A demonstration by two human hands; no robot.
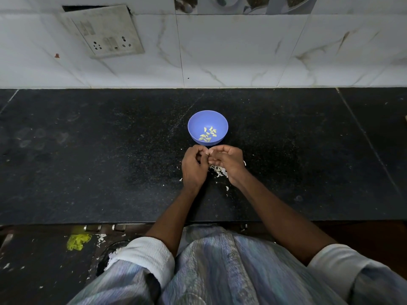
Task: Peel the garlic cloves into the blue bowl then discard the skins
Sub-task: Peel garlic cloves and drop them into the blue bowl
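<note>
Peeling step under way, mid-clove, just in front of the bowl.

I find my left hand (195, 167) and right hand (226, 161) drawn together over the black speckled stone counter (88, 161), fingers curled inward and fingertips meeting; a pale sliver shows between them, but I cannot confirm whether it is a clove or skin, nor which hand carries it. The small round blue plastic bowl (193, 124) stands just beyond the hands and holds a cluster of peeled pale-yellow garlic cloves (208, 134). White papery skins (218, 171) lie heaped on the counter beneath the right hand. In my judgement the next move calls for stripping the remaining skin, then a short reach forward to drop the clove in the bowl; the skins remain to be discarded.
</note>
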